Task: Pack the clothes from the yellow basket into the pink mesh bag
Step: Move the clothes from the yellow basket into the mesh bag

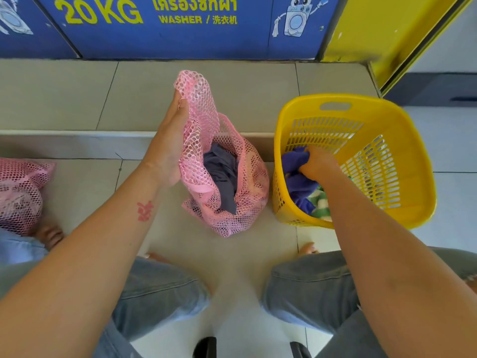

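The pink mesh bag (247,182) stands on the floor tiles in the middle, its mouth open, with a grey garment (222,171) inside. My left hand (170,140) grips the bag's left rim and holds it up. To the right stands the yellow basket (402,156), tilted toward me. My right hand (317,164) is inside it, closed on a blue-purple garment (296,177). A green and white striped cloth (320,202) lies under that garment in the basket.
A second filled pink mesh bag (20,192) lies at the far left by another person's bare foot (50,235). A raised tiled step (77,135) runs behind the bag, with the blue washer panel (165,29) above. My knees in jeans are below.
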Tool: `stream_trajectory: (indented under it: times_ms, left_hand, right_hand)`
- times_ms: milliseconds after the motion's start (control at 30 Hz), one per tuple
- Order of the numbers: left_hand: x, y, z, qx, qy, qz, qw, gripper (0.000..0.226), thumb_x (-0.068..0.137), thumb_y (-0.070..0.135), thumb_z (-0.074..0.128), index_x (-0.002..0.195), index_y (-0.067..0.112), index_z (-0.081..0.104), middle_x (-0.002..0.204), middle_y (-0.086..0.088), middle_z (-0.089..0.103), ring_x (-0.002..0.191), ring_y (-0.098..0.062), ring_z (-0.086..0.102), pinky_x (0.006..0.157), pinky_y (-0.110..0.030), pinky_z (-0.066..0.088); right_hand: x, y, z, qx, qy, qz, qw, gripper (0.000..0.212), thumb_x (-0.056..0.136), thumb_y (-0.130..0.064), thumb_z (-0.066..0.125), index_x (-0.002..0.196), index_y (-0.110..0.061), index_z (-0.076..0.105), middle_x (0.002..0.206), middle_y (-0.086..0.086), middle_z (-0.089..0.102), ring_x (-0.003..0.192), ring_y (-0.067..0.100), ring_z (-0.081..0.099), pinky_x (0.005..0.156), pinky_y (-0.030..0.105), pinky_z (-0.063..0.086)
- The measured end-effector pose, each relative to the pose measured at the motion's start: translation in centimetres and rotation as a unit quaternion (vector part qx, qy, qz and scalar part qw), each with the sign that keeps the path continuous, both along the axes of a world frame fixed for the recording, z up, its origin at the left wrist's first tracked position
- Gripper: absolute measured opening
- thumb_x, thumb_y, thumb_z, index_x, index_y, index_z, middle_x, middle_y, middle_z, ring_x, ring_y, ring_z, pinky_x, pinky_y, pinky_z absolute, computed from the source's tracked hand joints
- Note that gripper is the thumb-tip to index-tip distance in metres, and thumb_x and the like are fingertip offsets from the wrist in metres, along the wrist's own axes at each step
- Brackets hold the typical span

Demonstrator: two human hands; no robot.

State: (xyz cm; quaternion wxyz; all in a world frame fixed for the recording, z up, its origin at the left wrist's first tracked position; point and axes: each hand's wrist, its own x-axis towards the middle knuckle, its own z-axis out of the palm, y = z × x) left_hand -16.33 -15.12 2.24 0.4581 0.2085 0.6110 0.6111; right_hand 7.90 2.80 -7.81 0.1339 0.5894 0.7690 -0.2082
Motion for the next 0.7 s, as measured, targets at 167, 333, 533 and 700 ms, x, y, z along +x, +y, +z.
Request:
stream_trajectory:
  times_ms: [167,333,533,700]
  left_hand:
    - [0.2,-1.5,0.9,-0.002,0.010,-0.008,1.000,0.053,0.104,0.047,0.040,0.155,0.042,0.026,0.160,0.008,0.037,0.145,-0.019,0.039,0.119,-0.051,0.031]
    - [-0.8,-2.9,1.4,0.010,0.024,-0.017,1.000,0.052,0.105,0.045,0.039,0.155,0.042,0.026,0.160,0.008,0.037,0.144,-0.019,0.041,0.119,-0.051,0.032]
    - [-2.1,-3.6,1.5,0.018,0.032,-0.008,0.999,0.054,0.105,0.041,0.039,0.157,0.038,0.024,0.161,0.005,0.036,0.145,-0.018,0.039,0.122,-0.048,0.029]
    - [-1.9,-3.2,1.6,0.038,0.002,-0.018,0.999,0.044,0.108,0.034,0.034,0.151,0.025,0.038,0.145,-0.008,0.057,0.129,-0.021,0.059,0.111,-0.041,0.045]
  right_hand:
    - [0.4,-0.4,7.3,0.077,0.237,-0.109,0.962,0.038,0.083,-0.018,0.066,0.118,-0.005,0.055,0.115,0.021,0.062,0.106,0.039,0.058,0.076,0.036,0.039]
    - [-1.4,-1.8,15.9,0.075,0.379,-0.070,0.920,0.033,0.078,-0.021,0.074,0.105,-0.009,0.058,0.094,0.006,0.056,0.086,0.021,0.051,0.071,0.033,0.040]
    - [-6.6,-5.8,20.3,-0.017,0.443,0.043,0.895,0.031,0.072,-0.023,0.078,0.092,-0.016,0.056,0.091,0.003,0.057,0.081,0.017,0.052,0.071,0.035,0.044]
    - [-12.3,-10.3,14.0,-0.089,0.433,0.030,0.897,0.033,0.081,-0.021,0.073,0.103,-0.012,0.050,0.092,0.004,0.056,0.083,0.020,0.051,0.069,0.031,0.041]
